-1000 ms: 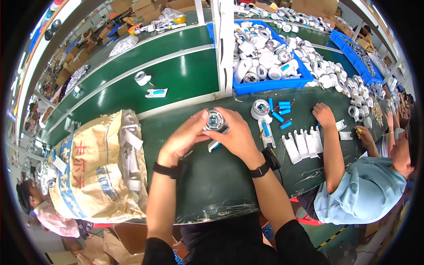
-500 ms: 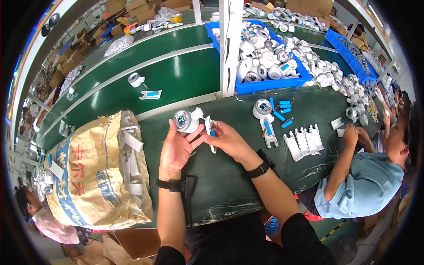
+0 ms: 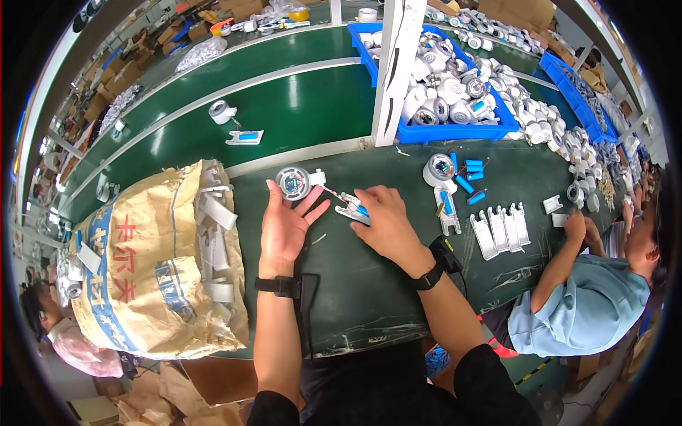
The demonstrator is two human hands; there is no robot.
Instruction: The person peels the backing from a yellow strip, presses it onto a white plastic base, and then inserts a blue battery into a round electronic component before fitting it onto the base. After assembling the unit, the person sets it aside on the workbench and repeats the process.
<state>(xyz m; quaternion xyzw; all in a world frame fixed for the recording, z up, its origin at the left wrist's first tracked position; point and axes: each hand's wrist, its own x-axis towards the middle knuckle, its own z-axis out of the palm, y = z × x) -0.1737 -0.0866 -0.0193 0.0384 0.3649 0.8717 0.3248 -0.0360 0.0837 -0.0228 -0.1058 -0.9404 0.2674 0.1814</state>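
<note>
My left hand (image 3: pixel 285 231) is palm up, its thumb and a finger around a round white plastic housing (image 3: pixel 307 179) with a green circuit board showing in its open face. The other left fingers are stretched apart. My right hand (image 3: pixel 389 224), back upward, grips a small white plastic cover (image 3: pixel 347 211) with a blue battery (image 3: pixel 363 211) in it. Thin wires (image 3: pixel 329 191) run between the housing and the cover. To the right, a similar housing (image 3: pixel 439 169) lies wired to its own cover (image 3: pixel 449 219), beside several loose blue batteries (image 3: pixel 464 184).
At left sits a tan woven sack (image 3: pixel 145 284) of white parts. Several white covers (image 3: pixel 499 231) lie in a row at right. Behind a white post (image 3: pixel 395 78) is a blue crate (image 3: pixel 458 133) of housings. A co-worker in a blue shirt (image 3: pixel 586 305) sits at right.
My right hand has turned over and drawn the cover away from the housing, so the wires span a wider gap. The left fingers have spread. The whole view has shifted slightly.
</note>
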